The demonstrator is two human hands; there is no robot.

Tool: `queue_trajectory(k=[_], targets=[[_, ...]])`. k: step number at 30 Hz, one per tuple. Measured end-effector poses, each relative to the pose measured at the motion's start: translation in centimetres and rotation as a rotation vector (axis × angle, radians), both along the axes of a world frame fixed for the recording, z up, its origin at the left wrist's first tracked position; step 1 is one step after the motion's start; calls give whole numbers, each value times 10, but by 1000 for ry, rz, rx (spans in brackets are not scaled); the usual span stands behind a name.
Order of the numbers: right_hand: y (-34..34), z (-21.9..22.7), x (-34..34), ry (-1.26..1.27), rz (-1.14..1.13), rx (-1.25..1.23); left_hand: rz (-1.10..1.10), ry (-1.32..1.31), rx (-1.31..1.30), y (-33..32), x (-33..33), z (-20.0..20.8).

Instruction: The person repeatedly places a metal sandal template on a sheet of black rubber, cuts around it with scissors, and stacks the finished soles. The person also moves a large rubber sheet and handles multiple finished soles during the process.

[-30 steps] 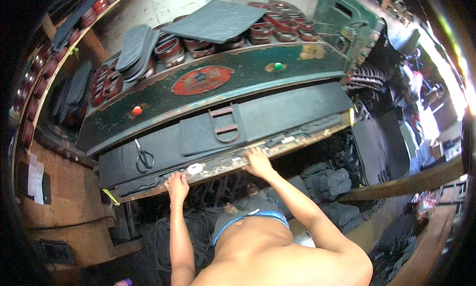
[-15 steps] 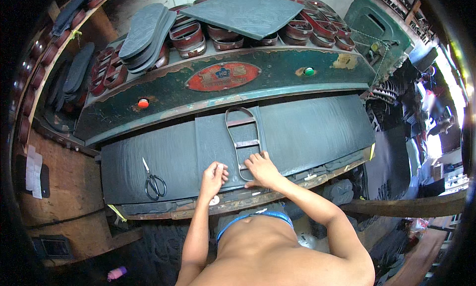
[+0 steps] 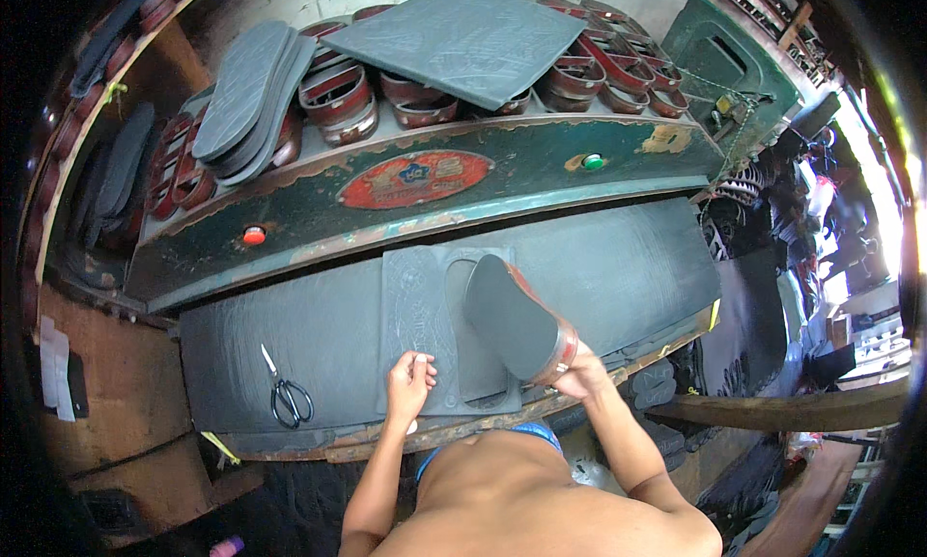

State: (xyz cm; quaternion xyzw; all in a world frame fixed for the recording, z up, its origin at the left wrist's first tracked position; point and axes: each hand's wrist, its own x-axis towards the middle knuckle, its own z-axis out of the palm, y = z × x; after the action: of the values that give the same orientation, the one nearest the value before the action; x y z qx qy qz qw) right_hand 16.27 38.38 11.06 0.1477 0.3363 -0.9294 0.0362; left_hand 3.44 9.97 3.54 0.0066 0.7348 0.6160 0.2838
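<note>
My right hand grips the heel end of a sole-shaped cutting die, a reddish-brown metal band. The die is raised and tilted over the bench, and a dark grey rubber sole fills its near face. Under it, a grey rubber sheet has a sole-shaped opening, partly covered by the die. My left hand is loosely closed near the sheet's front left edge, with nothing visible in its curled fingers. Black-handled scissors lie farther left on the dark work surface.
Behind the work surface stands a green machine beam with a red button and a green button. On top are stacked grey soles, a large rubber sheet and several red dies. A wooden bar juts in at right.
My right hand has lifted the die off the rubber sheet and turned it, bringing the cut sole up inside it. A sole-shaped opening now shows in the sheet. My left hand stays loosely closed.
</note>
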Motion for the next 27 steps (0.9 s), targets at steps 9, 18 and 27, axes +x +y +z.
queue_trajectory(k=[9,18,27], targets=[[-42,-2,-20,72,22,300,-369,376,230,35,11,124],[-32,20,-21,-52,52,692,-524,855,-179,18,3,173],[109,26,31,-195,-93,1280,706,1119,213,-89,-86,286]])
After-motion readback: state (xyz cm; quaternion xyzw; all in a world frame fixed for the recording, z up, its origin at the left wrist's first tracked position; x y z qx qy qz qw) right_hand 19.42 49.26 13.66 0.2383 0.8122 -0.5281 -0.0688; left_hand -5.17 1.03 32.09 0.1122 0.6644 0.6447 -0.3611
